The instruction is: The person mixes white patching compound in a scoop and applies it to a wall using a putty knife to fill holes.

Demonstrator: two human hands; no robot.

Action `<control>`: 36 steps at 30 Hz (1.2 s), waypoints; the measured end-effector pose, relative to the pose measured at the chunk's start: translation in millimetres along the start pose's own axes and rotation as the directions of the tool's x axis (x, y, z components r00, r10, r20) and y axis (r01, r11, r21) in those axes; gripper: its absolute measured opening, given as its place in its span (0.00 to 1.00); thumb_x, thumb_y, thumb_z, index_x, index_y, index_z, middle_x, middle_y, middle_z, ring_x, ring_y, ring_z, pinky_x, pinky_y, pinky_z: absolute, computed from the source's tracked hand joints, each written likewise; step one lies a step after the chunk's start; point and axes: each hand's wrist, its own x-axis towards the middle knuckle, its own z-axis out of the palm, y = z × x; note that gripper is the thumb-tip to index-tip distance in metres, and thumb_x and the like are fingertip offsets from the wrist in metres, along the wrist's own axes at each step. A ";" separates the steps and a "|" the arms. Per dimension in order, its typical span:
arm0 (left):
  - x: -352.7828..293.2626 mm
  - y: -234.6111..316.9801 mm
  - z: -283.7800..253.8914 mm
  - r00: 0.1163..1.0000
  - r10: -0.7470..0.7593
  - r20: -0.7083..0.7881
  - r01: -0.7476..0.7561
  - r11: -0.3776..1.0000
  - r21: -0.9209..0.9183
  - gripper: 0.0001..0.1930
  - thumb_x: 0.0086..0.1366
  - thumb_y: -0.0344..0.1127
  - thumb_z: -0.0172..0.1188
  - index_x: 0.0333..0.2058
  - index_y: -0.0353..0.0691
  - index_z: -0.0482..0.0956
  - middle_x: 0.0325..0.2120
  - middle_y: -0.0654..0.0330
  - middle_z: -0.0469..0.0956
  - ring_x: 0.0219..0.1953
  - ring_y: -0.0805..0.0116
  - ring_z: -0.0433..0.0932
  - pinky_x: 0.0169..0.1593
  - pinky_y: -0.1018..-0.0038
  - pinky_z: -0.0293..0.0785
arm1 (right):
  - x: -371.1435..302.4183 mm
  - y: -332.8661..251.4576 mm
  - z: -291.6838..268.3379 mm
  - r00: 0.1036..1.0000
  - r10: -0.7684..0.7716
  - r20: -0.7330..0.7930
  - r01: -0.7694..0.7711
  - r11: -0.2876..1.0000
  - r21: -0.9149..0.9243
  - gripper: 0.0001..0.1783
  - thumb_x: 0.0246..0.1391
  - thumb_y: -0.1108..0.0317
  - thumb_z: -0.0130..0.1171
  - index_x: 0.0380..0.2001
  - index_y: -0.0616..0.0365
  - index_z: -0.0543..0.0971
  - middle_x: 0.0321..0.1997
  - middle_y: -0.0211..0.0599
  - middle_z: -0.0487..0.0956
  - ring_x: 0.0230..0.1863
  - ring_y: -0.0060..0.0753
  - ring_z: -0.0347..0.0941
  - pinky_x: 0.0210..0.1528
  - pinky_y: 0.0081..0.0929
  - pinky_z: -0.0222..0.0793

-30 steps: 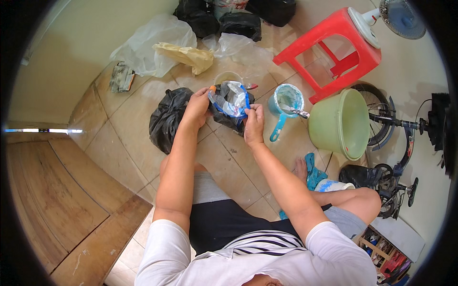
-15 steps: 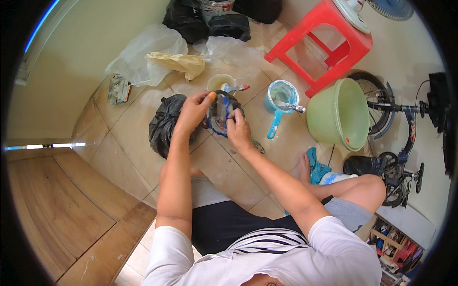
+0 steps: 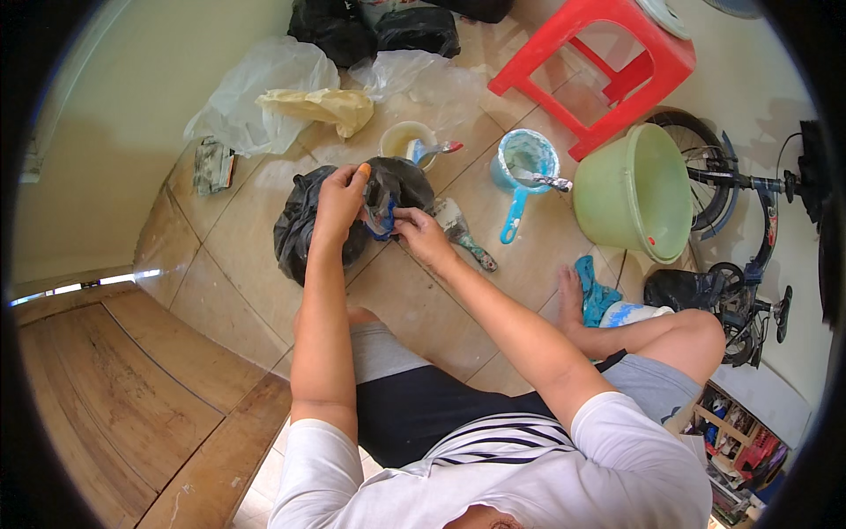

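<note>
Both hands are gripping the crumpled blue-edged bag (image 3: 382, 231), the left hand (image 3: 342, 201) holding its left side and the right hand (image 3: 421, 236) pinching its right edge with bent fingers. From my end I am seeing that bag sitting between the fingertips, in front of a black bag (image 3: 405, 181); whether one is lying inside the other, I cannot tell. I am judging the handling as partly done: the edge is bunching together, but no knot is showing and the bag is not yet being set down. Beyond, a cream tub (image 3: 394, 141) is holding a brush (image 3: 434, 152) leaning on its rim, a blue dipper (image 3: 511, 227) is carrying whitish residue with a smeared tool (image 3: 547, 182) resting across it, and a green basin (image 3: 608, 198) is standing near the red stool (image 3: 608, 18).
</note>
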 end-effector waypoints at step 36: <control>138.9 -72.2 -9.9 0.866 0.318 -0.385 -0.001 0.772 0.635 0.35 0.63 0.63 0.64 0.50 0.32 0.82 0.47 0.42 0.83 0.51 0.46 0.81 0.56 0.58 0.74 | -9.5 14.8 25.2 0.990 0.143 -0.015 -0.132 0.859 -0.495 0.11 0.50 0.66 0.59 0.34 0.60 0.84 0.35 0.55 0.84 0.41 0.59 0.81 0.44 0.50 0.76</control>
